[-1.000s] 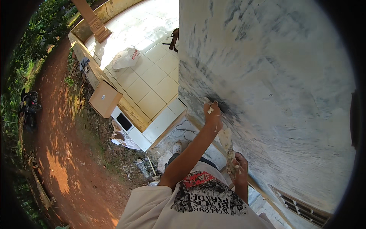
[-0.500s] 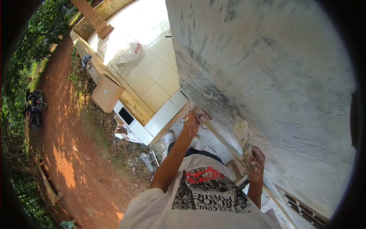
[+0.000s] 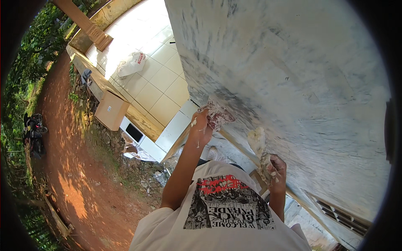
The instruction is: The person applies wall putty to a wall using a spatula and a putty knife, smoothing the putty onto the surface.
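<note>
My left hand [image 3: 200,126] is raised to the grey, streaky plastered wall [image 3: 293,67] and grips a flat putty knife [image 3: 218,115]. Its blade is smeared with pale putty and lies against the wall's lower part. My right hand [image 3: 275,167], lower and close to my chest, holds a second blade [image 3: 258,144] loaded with a lump of cream-white putty, also near the wall. Both hands are flecked with putty. My white printed shirt [image 3: 226,209] fills the lower middle.
A white tiled floor [image 3: 146,62] lies below, with a white sack [image 3: 132,63] on it and a cardboard box [image 3: 111,110] at its edge. Left of that runs a red dirt path [image 3: 63,159] with a parked motorcycle [image 3: 34,133]. A vent grille [image 3: 341,215] sits low in the wall.
My left hand has slid the putty knife leftward along the wall. My right hand has risen slightly with its loaded blade. The view has shifted a little.
</note>
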Demonstrator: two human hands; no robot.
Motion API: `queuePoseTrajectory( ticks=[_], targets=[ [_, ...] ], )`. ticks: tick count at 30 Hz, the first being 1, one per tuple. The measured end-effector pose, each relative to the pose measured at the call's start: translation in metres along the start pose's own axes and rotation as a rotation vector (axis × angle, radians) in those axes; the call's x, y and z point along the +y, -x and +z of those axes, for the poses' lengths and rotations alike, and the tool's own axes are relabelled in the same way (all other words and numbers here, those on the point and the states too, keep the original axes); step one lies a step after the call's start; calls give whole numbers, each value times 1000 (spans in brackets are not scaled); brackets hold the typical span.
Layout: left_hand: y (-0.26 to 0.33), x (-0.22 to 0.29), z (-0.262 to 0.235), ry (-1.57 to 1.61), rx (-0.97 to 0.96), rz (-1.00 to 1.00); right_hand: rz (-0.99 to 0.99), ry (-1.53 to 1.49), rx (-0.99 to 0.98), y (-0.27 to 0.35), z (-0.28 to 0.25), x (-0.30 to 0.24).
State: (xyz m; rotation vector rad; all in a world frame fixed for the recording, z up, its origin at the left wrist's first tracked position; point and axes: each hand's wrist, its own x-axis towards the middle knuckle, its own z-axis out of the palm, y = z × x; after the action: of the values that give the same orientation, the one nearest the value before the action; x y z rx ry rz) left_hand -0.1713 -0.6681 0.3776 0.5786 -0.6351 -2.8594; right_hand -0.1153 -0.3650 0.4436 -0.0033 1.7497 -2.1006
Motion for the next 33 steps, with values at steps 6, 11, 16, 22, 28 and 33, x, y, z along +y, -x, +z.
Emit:
queuePoseTrajectory(
  ticks=[6, 11, 16, 22, 28, 33],
  targets=[
    [-55, -70, -105, -77, 19, 83, -6, -52, -27, 0, 21, -22],
    [-92, -88, -35, -272, 278, 221, -62, -99, -82, 5, 11, -11],
    [-35, -50, 13, -187, 264, 156, -60, -144, -57, 7, -2, -1],
    [-23, -22, -37, -35, 68, -19, -76, -114, -30, 4, -7, -12],
    [-95, -81, -107, -905, 13, 474, -52, -29, -88, 10, -2, -17],
    [-39, -22, 22, -85, 180, 94, -96, -104, -80, 15, -31, 8]
  ],
)
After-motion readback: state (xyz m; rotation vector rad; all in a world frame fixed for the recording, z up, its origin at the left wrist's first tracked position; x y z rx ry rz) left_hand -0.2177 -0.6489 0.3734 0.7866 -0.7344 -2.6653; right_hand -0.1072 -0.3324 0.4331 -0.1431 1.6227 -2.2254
